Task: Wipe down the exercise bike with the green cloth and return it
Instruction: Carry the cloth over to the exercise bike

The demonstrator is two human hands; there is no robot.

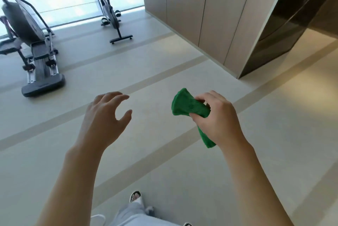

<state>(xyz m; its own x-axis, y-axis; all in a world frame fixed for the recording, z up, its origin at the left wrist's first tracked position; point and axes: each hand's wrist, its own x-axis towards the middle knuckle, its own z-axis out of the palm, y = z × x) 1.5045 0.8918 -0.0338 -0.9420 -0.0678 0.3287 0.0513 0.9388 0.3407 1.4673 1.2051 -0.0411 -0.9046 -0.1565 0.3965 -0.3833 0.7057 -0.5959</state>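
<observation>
Your right hand (217, 115) grips the bunched green cloth (188, 105); your left hand (108, 114) hangs loose, holding nothing. The exercise bike (109, 7) stands well apart, so wiping and return both look undone.

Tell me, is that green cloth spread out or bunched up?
Bunched up: the green cloth is scrunched inside the right hand, both ends sticking out.

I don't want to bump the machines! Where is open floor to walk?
Open floor runs between the exercise bike and the beige cabinets, and ahead of both hands. It is crowded at far left around the stepper machine.
</observation>
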